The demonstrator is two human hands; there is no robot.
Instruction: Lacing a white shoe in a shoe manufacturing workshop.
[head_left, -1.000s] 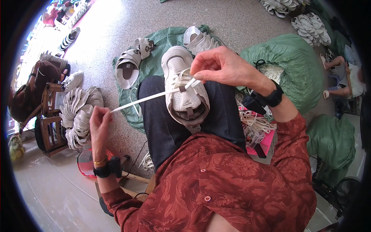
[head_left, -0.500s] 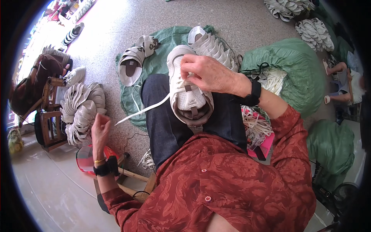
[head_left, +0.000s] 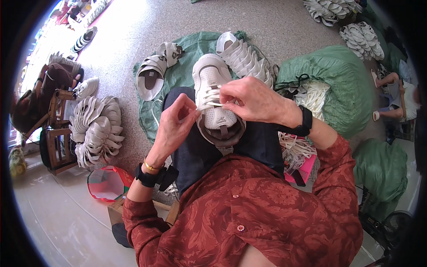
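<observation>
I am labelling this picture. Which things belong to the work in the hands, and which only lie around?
In use: white shoe, white lace, left hand, right hand.

Lying around: stacked shoe uppers, green sacks, loose laces, wooden stool.

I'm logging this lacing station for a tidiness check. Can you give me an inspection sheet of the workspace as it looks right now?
Surface: speckled stone floor; the work rests on the person's lap.
Job's things: white sneaker on the knee, white shoelace across its eyelets.
Clutter: fanned stacks of shoe uppers, green sacks, loose laces in a pink tray, wooden stool.
Fingers: left hand pinches the lace; right hand holds it at the tongue.
Cables: nothing seen.
Surroundings: another person seated at far right.
</observation>
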